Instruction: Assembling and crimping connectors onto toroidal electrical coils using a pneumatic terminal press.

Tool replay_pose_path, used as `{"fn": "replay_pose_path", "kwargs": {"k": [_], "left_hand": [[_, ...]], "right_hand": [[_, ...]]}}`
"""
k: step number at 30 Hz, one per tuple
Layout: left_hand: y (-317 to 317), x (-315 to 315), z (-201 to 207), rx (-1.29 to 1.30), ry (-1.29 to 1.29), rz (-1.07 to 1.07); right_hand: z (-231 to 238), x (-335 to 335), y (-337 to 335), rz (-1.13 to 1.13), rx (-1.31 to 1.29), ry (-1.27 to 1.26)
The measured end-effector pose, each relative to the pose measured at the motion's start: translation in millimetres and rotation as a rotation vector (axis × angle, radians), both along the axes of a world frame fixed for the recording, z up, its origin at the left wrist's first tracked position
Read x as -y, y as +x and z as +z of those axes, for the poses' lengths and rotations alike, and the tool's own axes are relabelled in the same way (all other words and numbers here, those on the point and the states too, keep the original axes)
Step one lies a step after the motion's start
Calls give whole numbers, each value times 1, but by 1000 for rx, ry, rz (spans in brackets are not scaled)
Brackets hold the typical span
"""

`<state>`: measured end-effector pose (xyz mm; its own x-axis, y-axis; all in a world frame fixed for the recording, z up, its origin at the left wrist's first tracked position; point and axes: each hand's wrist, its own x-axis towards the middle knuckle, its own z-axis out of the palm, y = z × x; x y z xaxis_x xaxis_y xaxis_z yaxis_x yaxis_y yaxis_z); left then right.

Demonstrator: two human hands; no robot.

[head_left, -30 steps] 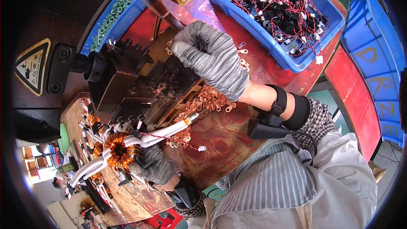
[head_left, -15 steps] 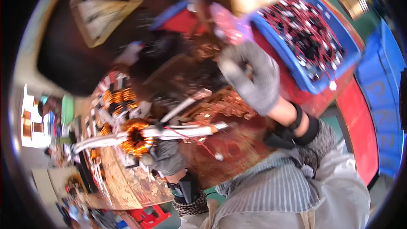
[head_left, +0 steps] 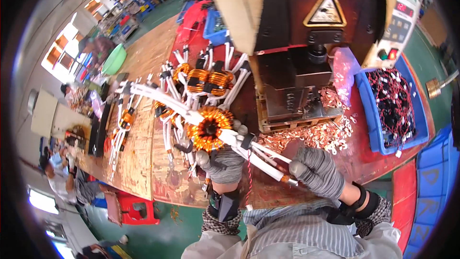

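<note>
My left hand (head_left: 226, 167), in a grey knit glove, is closed around the underside of a copper-wound ring coil (head_left: 197, 135). White-sleeved leads (head_left: 163, 97) stretch from it to the upper left, and others run right toward my right hand. A dark band ties the right-hand leads, and a thin red wire (head_left: 249, 177) hangs from there. The lower lead ends in a bare metal tip (head_left: 290, 181). My gloved right hand (head_left: 318, 170) pinches the end of the upper lead. Whatever else may sit between its fingertips is hidden.
A press machine (head_left: 297, 79) stands ahead, with loose copper lugs (head_left: 316, 136) spread before it. More coils (head_left: 203, 81) lie at the left. On the right is a blue bin (head_left: 369, 115) of red and black wires. A person (head_left: 60, 168) sits at the far left.
My right hand has come down from the lug pile area to the coil's lead ends. My left hand still holds the coil. The view has turned, bringing the press fully into sight.
</note>
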<state>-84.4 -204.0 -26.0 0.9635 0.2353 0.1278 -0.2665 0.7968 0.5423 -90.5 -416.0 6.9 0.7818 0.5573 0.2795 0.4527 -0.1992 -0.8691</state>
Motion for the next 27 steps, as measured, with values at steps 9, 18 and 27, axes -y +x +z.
{"fn": "replay_pose_path", "kwargs": {"k": [9,18,27], "left_hand": [[-8,-118,96,-163,434,1],[109,-212,71,-305,729,196],[81,-301,98,-753,1945,460]], "right_hand": [[-19,37,-30,-301,67,-148],[-62,56,-60,-299,218,-317],[-67,93,-59,-509,313,-440]]}}
